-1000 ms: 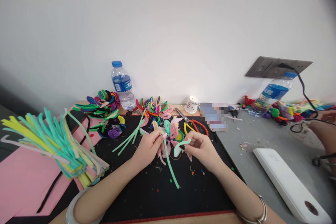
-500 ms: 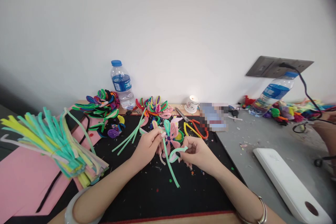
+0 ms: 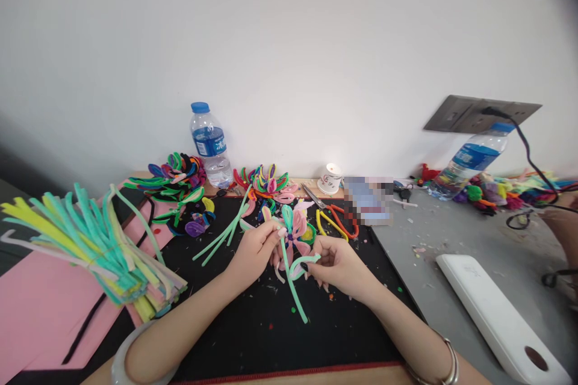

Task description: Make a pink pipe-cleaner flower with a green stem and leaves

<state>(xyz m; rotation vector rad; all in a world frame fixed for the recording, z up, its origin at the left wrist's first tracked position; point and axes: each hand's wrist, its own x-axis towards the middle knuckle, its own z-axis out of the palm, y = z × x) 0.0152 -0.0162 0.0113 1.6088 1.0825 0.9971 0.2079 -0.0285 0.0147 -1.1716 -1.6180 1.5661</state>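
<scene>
Over the black mat [image 3: 235, 337], my left hand [image 3: 259, 252] is closed on a pipe-cleaner flower [image 3: 297, 237] with pink and mint petals around a dark centre. A straight mint-green pipe cleaner [image 3: 294, 298] hangs down from its fingertips. My right hand [image 3: 336, 264] pinches a mint-green pipe-cleaner loop [image 3: 298, 266], bent like a leaf with pale strands inside. That loop lies close against the straight stem; whether they are joined I cannot tell. Part of the flower is hidden behind my left fingers.
A pipe-cleaner bundle [image 3: 103, 252] lies left on pink paper [image 3: 36, 313]. Behind stand a water bottle [image 3: 210, 147] and a paper cup [image 3: 330, 179], near finished flowers [image 3: 266, 183] and scissors [image 3: 332, 210]. A white power bank [image 3: 492, 313] lies right; another person's hand [image 3: 562, 222] shows at the edge.
Almost nothing differs. My right hand and the mint loop have shifted slightly left, and the lower end of the straight stem has moved a little left.
</scene>
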